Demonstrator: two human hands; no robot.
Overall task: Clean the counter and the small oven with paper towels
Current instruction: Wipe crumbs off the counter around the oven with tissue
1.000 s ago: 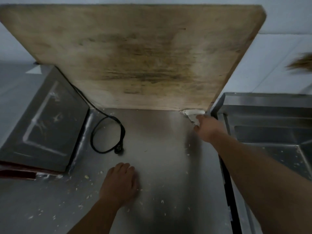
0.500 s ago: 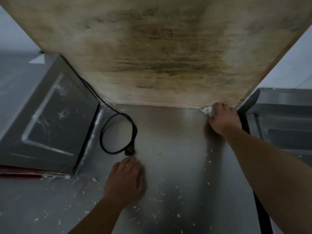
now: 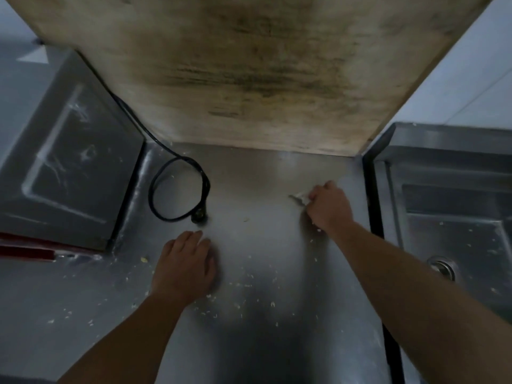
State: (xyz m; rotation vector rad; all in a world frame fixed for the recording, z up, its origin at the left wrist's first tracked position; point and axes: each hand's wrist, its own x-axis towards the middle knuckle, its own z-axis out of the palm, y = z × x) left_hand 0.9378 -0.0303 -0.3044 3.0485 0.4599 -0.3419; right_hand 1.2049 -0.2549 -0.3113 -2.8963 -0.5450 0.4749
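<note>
Only a paper towel corner protrudes past right-hand fingers.

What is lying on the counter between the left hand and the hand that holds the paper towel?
In the head view, only bare steel counter with scattered crumbs lies between the left hand and the right hand gripping the paper towel.

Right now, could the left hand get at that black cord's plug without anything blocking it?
Probably yes. The left hand lies flat on the counter, and the plug sits just beyond its fingertips with only bare steel and crumbs between.
</note>
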